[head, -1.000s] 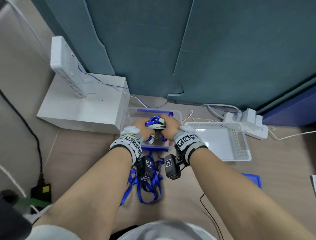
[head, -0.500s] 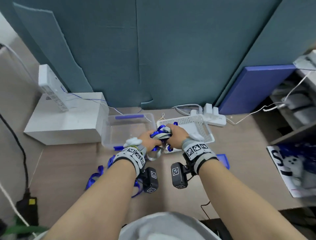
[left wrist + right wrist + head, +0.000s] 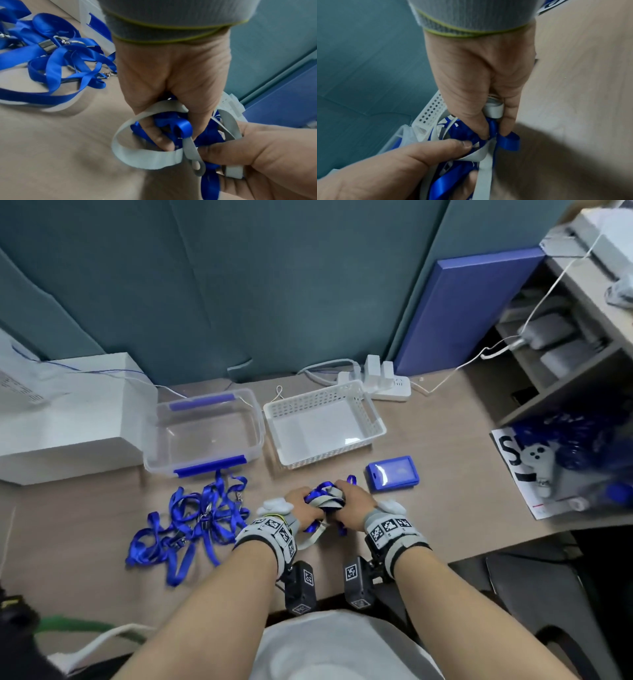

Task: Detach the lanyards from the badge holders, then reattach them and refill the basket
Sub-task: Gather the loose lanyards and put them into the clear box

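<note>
A tangled bundle of blue and grey lanyards (image 3: 324, 498) is held between both hands low over the table, in front of the white basket (image 3: 375, 419). My left hand (image 3: 306, 507) curls its fingers round the left side of the bundle (image 3: 176, 125). My right hand (image 3: 351, 500) pinches a blue strap (image 3: 494, 129) on the right side. A grey loop (image 3: 137, 158) hangs out below the left hand (image 3: 171, 135). A blue badge holder (image 3: 392, 474) lies flat on the table just right of the hands. Whether any badge holder is inside the bundle is hidden.
A pile of loose blue lanyards (image 3: 195, 518) lies left of the hands. Behind it stands a clear plastic box (image 3: 156, 436) with blue handles, next to a white case (image 3: 68, 412). A power strip (image 3: 380, 383) sits behind the basket, and a shelf unit (image 3: 565, 371) stands at the right.
Both hands lifted the bundle out of the clear box, carried it right and back toward me, and now hold it in front of the basket.
</note>
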